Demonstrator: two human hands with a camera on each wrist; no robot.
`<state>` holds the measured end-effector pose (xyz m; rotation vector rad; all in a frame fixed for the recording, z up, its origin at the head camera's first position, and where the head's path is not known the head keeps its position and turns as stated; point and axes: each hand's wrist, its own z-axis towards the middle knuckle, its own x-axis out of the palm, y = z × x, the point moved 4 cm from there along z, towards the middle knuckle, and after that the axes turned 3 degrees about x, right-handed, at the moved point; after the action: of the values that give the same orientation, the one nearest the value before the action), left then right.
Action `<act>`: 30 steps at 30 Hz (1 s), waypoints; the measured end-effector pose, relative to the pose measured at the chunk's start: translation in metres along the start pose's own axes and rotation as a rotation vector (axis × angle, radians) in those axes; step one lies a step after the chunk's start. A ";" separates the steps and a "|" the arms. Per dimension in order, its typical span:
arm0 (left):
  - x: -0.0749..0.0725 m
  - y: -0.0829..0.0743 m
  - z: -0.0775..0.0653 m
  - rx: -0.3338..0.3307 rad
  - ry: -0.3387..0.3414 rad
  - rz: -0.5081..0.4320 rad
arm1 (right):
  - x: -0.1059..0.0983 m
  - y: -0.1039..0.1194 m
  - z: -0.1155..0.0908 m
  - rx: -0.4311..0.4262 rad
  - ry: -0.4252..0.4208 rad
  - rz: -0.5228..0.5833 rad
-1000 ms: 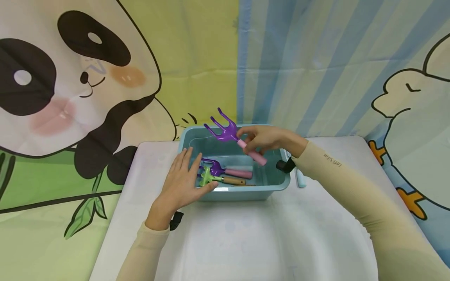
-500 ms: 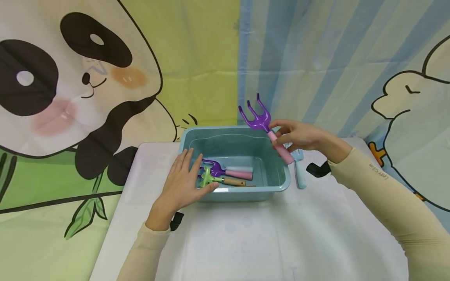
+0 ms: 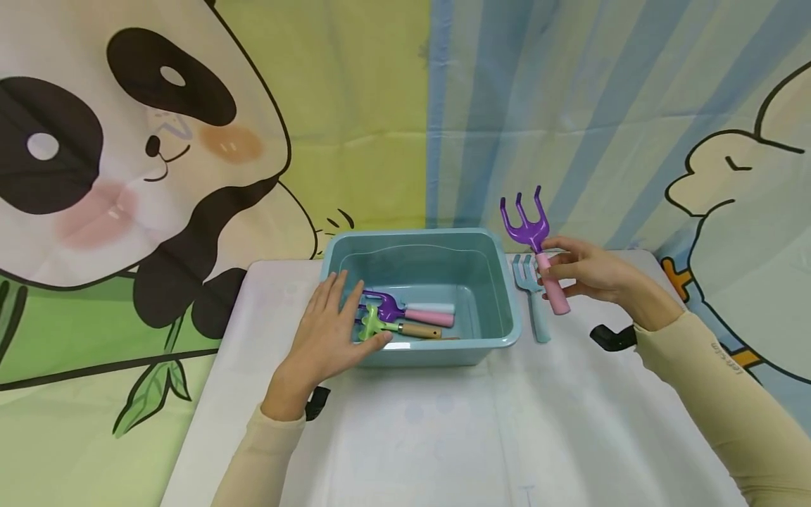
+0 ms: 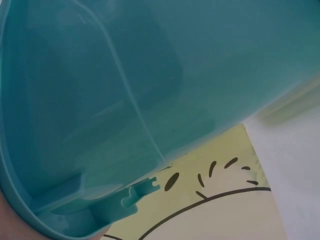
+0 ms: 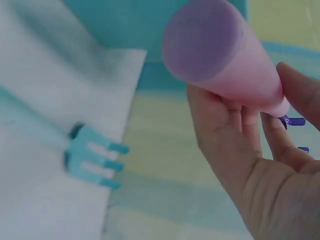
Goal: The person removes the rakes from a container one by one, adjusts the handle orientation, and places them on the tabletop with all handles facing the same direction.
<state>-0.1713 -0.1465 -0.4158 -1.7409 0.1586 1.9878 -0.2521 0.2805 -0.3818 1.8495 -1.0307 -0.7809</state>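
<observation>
My right hand (image 3: 592, 271) holds a hand rake (image 3: 553, 284) by its pink handle, its three purple prongs pointing up and away, above the table right of the bin. The handle's end (image 5: 205, 42) fills the top of the right wrist view. Beneath it, a light blue fork (image 3: 538, 313) lies on the table beside the bin. My left hand (image 3: 326, 331), fingers spread, rests at the near left rim of the blue-green plastic bin (image 3: 500, 282). In the bin lie another purple rake with a pink handle (image 3: 431, 318) and a green tool with a wooden handle (image 3: 418, 330).
A light blue handle (image 3: 434, 308) shows behind the pink one inside the bin. The white-covered table (image 3: 431, 436) ends just behind the bin, where a printed cloth backdrop (image 3: 355, 141) hangs.
My right hand has carried the purple rake rightward from over the bin to beyond its right side, turning its prongs more upright. The left hand has stayed at the rim.
</observation>
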 end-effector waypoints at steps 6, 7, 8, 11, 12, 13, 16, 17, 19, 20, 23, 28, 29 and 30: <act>0.001 0.001 -0.001 0.002 -0.003 -0.008 | -0.029 -0.049 -0.004 0.059 -0.073 0.079; 0.001 0.001 -0.001 0.004 -0.004 -0.008 | -0.033 -0.058 -0.004 0.076 -0.086 0.093; 0.001 0.001 -0.001 0.005 -0.005 -0.007 | -0.038 -0.066 -0.004 0.094 -0.098 0.102; 0.000 0.002 -0.002 0.004 -0.008 -0.002 | -0.048 -0.090 0.000 0.150 -0.122 0.123; 0.000 0.002 -0.002 0.003 -0.007 -0.001 | -0.051 -0.096 0.002 0.167 -0.128 0.128; 0.000 0.002 -0.002 0.002 -0.006 0.003 | -0.054 -0.102 0.003 0.182 -0.136 0.126; 0.000 0.001 -0.002 0.004 -0.007 -0.004 | -0.063 -0.117 0.006 0.227 -0.162 0.128; 0.000 0.001 -0.001 0.006 -0.006 -0.006 | -0.066 -0.121 0.006 0.242 -0.170 0.130; 0.000 0.000 -0.001 0.009 -0.005 -0.008 | -0.071 -0.128 0.007 0.270 -0.183 0.149; 0.000 0.000 -0.001 0.008 -0.005 -0.007 | -0.073 -0.132 0.007 0.281 -0.183 0.157; 0.001 0.001 -0.001 0.006 -0.008 -0.002 | -0.078 -0.140 0.011 0.304 -0.174 0.170; 0.000 0.001 -0.001 0.010 -0.014 -0.006 | -0.083 -0.151 0.018 0.343 -0.158 0.132; 0.000 0.000 -0.002 0.010 -0.013 -0.008 | -0.085 -0.153 0.020 0.353 -0.157 0.125; 0.000 0.000 -0.002 0.010 -0.014 -0.009 | -0.086 -0.154 0.022 0.361 -0.153 0.124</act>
<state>-0.1700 -0.1474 -0.4159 -1.7183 0.1561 1.9888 -0.2564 0.3928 -0.5194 2.0238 -1.4475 -0.7040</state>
